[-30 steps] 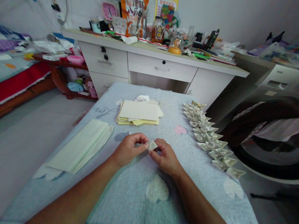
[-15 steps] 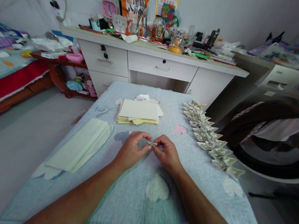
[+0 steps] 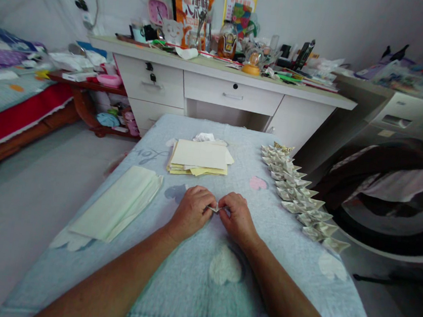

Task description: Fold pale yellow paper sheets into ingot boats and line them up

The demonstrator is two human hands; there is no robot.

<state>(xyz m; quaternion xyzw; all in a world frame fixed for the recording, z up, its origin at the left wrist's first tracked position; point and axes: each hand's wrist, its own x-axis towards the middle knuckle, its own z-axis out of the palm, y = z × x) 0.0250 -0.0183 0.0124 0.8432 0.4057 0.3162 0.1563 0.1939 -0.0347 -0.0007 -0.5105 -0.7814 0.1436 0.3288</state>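
Between my two hands, above the middle of the cloth-covered table (image 3: pixel 182 277), is a small folded piece of paper (image 3: pixel 215 209). My left hand (image 3: pixel 194 207) pinches its left end, knuckles up. The right end is in the closed fingers of my right hand (image 3: pixel 237 216). Most of the paper is hidden by the fingers; only a pale, pointed middle part shows. Off to the right, folded paper boats (image 3: pixel 292 185) stand in rows running toward the far edge.
A stack of cream and yellow paper sheets (image 3: pixel 200 154) lies beyond my hands. Pale green folded sheets (image 3: pixel 118 204) are at the left. Behind the table stands a white desk (image 3: pixel 233 97) crowded with items. A front-loading washing machine (image 3: pixel 403 119) is at the right.
My left hand has turned knuckles-up, and its fingers have closed onto the paper's end. The paper now shows as a pointed shape between both hands rather than a flat strip.
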